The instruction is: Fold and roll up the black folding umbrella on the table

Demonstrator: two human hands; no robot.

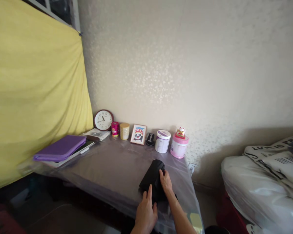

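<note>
A soft-looking black item, boxy and possibly a pouch or folded bag, lies on the near right part of the table under its clear plastic cover. My right hand grips its right side, the fingers bent over the edge. At its near left side is my left hand, index finger stretched out against the black surface and thumb apart. The underside of the item and part of its near end are hidden by my hands.
Along the wall stand a clock, a pink tin, a yellow-lidded canister, a panda picture frame, a small black object, a white tub and a pink-lidded tub bearing a lucky cat figurine. A purple folder lies left.
</note>
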